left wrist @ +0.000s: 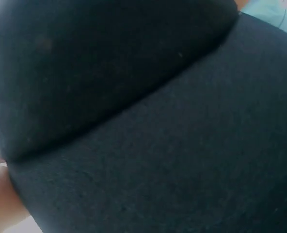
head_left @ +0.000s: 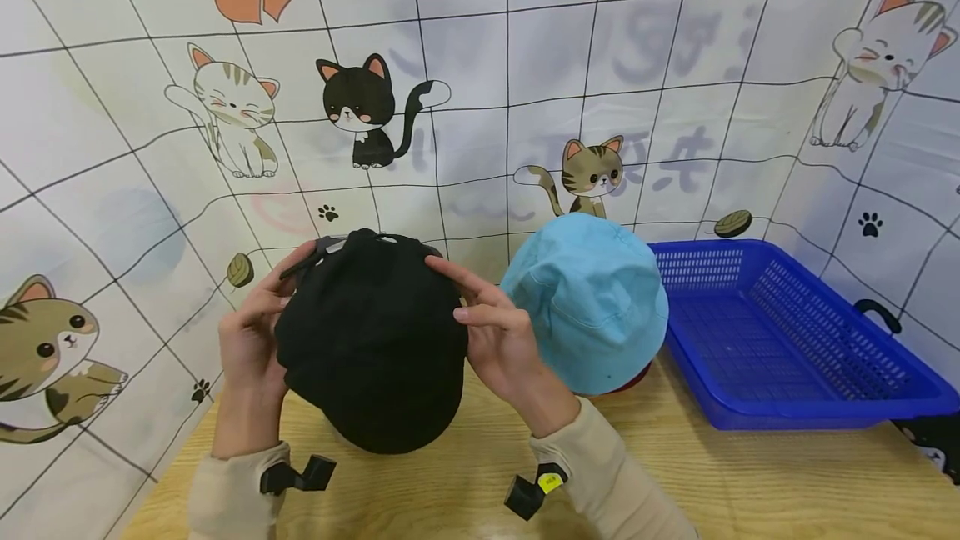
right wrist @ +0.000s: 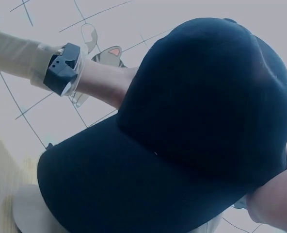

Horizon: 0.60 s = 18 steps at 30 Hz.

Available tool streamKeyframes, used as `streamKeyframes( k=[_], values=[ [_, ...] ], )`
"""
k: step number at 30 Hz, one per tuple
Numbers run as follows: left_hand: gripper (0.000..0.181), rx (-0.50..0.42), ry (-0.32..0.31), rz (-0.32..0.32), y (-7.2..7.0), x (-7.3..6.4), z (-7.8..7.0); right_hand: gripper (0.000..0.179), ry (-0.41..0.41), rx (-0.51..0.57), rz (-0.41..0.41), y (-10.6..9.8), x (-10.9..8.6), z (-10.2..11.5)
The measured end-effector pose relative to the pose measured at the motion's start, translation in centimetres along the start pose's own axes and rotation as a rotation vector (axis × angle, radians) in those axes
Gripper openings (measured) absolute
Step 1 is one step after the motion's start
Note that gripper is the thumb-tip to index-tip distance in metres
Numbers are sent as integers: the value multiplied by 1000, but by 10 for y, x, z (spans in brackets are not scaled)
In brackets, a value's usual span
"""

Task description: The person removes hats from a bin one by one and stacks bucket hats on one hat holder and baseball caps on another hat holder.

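Note:
Both hands hold a black baseball cap (head_left: 375,340) above the wooden table, its brim toward me. My left hand (head_left: 251,340) grips the cap's left side, with its fingers partly hidden behind it. On the other side, my right hand (head_left: 501,348) holds the cap's edge, with some fingers in sight on the fabric. Brim and crown fill most of the left wrist view. In the right wrist view the cap (right wrist: 201,97) appears whole from the side, and a pale rounded thing (right wrist: 29,208) shows below the brim; its kind I cannot tell.
Right of the cap stands a light blue bucket hat (head_left: 585,298), with a dark red edge (head_left: 641,375) under it. A blue plastic basket (head_left: 802,419) sits at the right on the wooden table (head_left: 420,498). A cat-print sheet (head_left: 480,107) hangs close behind and at the sides.

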<state>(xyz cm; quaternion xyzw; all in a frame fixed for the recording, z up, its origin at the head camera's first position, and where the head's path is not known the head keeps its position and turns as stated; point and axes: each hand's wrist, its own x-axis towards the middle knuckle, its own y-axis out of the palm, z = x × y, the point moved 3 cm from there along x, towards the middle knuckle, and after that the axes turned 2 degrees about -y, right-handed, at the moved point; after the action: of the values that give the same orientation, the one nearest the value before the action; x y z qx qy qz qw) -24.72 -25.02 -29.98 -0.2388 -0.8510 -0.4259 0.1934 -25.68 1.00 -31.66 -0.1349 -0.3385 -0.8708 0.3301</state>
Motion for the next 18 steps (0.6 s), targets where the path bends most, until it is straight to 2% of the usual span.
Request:
streamKeyframes(
  k=[4,7,9,14,18],
  values=[
    [64,45,-25,24,-1,-1,-3,64,-5,9,-7,1,0,-2],
    [64,103,-18,27,-2,-1,-6,65,-2,28,0,2,1,-5],
    [64,111,-2,24,-3,-2,-8,67,11,35,11,3,1,-9],
    [61,160,39,-38,-10,-3,-10,71,66,13,26,4,2,-20],
    [55,265,20,-125,-20,-3,-11,71,102,-12,7,2,2,-27]
  ],
)
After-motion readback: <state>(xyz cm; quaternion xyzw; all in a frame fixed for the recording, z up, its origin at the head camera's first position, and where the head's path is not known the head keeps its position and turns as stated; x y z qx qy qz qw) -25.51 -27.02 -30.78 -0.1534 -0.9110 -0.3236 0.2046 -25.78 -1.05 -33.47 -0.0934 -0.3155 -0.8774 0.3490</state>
